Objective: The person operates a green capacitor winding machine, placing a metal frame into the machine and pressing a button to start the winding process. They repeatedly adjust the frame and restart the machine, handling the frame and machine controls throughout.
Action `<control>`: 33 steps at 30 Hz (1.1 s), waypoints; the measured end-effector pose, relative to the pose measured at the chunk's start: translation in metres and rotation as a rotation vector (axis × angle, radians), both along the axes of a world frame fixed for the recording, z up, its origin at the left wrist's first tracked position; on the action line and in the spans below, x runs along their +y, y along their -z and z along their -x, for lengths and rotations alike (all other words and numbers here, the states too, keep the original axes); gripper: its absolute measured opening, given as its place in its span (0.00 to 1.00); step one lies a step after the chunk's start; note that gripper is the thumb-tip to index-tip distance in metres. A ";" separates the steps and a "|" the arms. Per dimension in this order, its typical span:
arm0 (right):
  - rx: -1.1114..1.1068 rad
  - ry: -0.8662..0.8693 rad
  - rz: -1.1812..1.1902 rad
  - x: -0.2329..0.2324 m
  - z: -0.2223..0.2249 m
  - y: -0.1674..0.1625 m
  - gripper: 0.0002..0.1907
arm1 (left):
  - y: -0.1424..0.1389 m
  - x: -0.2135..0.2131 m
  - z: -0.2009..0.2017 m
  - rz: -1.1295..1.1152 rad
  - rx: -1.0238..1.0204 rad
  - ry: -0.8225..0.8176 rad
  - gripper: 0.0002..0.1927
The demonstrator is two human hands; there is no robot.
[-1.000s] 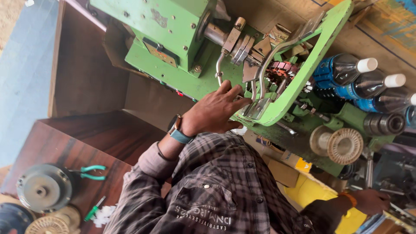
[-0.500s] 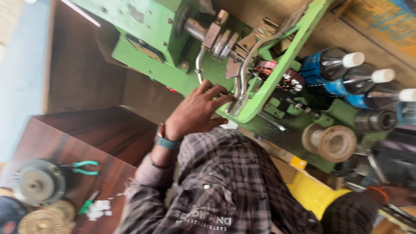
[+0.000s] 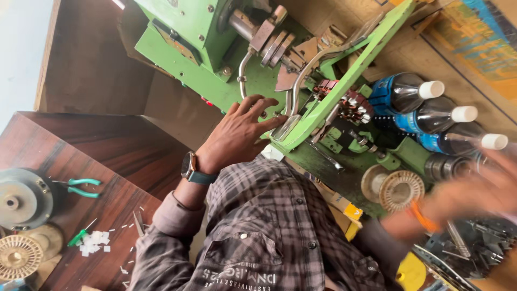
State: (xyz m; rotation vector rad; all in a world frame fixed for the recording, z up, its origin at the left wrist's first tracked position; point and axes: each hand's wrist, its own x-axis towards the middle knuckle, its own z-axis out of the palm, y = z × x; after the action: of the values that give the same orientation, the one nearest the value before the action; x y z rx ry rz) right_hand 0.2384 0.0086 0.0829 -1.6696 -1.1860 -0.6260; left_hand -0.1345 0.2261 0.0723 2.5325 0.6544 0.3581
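Green machine (image 3: pixel 188 32) fills the top middle of the view, bolted together from a boxy head, a steel shaft and a long green arm (image 3: pixel 344 81) that slants from upper right down to lower left. Left-hand fingers (image 3: pixel 258 105) are spread and lie on the machine's bed, their tips touching the bent steel lever (image 3: pixel 301 81) and the lower end of the arm. The left hand (image 3: pixel 237 134) is palm down, with a watch (image 3: pixel 191 168) on the wrist and a plaid sleeve behind it.

The right hand (image 3: pixel 474 194) is a blur at the right edge, so whether its fingers are spread or closed I cannot tell; an orange band (image 3: pixel 423 218) circles its wrist. It hovers near a ribbed round spool (image 3: pixel 401 189) and just below three dark bottles (image 3: pixel 436 116) with white caps lying on their sides with blue labels. Between the arm and the bottles sits a red and dark wound part (image 3: pixel 350 102).

At lower left a dark wooden table (image 3: pixel 107 156) carries a grey motor housing (image 3: pixel 21 196), green-handled pliers (image 3: pixel 81 187), a pile of small white bits (image 3: pixel 94 241) and a cream slotted disc (image 3: pixel 19 256). Something yellow (image 3: pixel 412 272) shows by the plaid shirt at the bottom.
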 end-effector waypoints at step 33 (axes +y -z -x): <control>0.185 -0.367 0.429 0.138 0.089 0.049 0.23 | 0.250 0.021 -0.149 1.374 -0.796 -0.023 0.23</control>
State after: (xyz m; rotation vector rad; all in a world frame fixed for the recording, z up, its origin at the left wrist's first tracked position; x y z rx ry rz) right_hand 0.1498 0.1470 0.0338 -1.7442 -1.5115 0.0165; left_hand 0.0148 0.2476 -0.1781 0.9521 0.3615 0.5909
